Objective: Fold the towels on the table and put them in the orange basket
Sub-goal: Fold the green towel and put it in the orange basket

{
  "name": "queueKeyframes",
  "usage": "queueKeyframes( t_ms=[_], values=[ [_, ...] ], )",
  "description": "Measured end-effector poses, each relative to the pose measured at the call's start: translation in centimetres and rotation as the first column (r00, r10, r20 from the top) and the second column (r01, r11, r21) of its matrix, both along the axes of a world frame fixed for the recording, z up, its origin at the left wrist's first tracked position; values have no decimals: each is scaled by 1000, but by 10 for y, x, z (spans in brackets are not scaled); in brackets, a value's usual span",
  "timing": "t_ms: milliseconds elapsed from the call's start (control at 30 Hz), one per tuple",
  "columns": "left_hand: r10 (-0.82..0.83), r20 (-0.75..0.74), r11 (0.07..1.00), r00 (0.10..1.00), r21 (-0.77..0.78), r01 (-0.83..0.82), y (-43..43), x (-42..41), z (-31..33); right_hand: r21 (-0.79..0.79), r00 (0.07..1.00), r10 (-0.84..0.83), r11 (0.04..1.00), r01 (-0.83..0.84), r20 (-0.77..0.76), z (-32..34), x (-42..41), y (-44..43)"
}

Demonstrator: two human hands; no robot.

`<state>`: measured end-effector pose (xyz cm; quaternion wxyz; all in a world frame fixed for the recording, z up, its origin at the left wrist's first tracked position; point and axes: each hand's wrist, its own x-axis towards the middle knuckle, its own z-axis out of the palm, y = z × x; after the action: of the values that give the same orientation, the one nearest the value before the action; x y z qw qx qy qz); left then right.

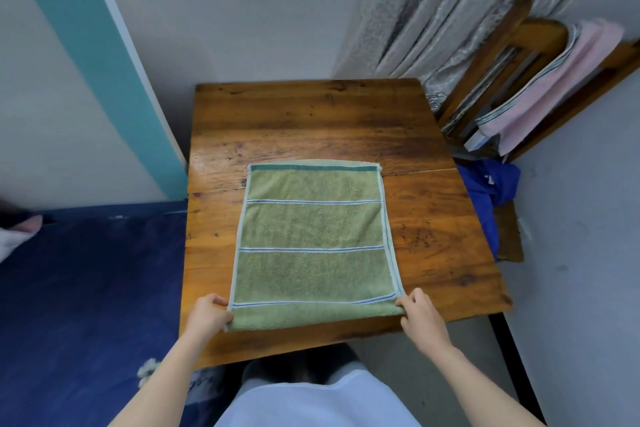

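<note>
A: Status on the towel?

B: Green towel (311,246) lies flat at centre frame on the wooden table (311,121), long side running away from the person. Terry pile, rectangular, three thin blue-white stripes across it, dark green band at the far end. A second layer shows along the right edge.

A: Hands?

B: Both on the near end, lower centre. Left hand (207,317) pinches the near-left corner, fingers curled over the edge. Right hand (420,315) pinches the near-right corner the same way. The near edge looks thick and slightly rolled between them.

A: Table surface?

B: Glossy planks, dark grain, worn patches. A seam crosses it just under the towel's far end.

A: Anything else around?

B: Upper right: wooden chair (498,55) with a pink towel (554,80) draped over its back, striped hem, soft folds. Right of the table, crumpled blue cloth (491,184), shiny. Patterned grey curtain (433,3) hangs in pleats at top right. Upper left: a flat board (86,62) leans on the wall, white with a teal band and a rounded corner. Lower left: dark blue bedding (86,288), matte.
</note>
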<state>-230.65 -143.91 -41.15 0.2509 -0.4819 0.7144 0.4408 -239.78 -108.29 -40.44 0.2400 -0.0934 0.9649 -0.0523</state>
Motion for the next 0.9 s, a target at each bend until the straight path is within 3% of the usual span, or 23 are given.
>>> queueKeyframes(
  t_ms=[100, 300, 400, 500, 633, 733, 900],
  values=[
    [41, -3, 999, 999, 28, -41, -1, 1, 0, 87, 974, 115, 991, -99, -197, 2, 6, -3],
    [115, -55, 986, 992, 126, -107, 1, 6, -2, 153, 988, 135, 980, -123, -70, -3, 9, 13],
    [270, -35, 935, 962, 249, -253, 4, 5, -1, 139, 977, 195, 973, -182, -85, 1, 5, 9],
    [353, -42, 899, 935, 293, -326, 3, 8, 6, 56, 987, 155, 987, -152, -51, 7, -6, 15],
    [377, -187, 905, 907, 282, -318, -1, 2, 25, -170, 998, -31, 985, 41, 62, 26, -28, 22],
    [362, -349, 926, 865, 238, -291, -5, -9, 40, -390, 971, -189, 891, 232, 146, 48, -47, 19],
    [365, -506, 927, 781, 277, -253, -14, -39, 63, -571, 921, -297, 723, 390, 253, 80, -90, 1]
  ],
)
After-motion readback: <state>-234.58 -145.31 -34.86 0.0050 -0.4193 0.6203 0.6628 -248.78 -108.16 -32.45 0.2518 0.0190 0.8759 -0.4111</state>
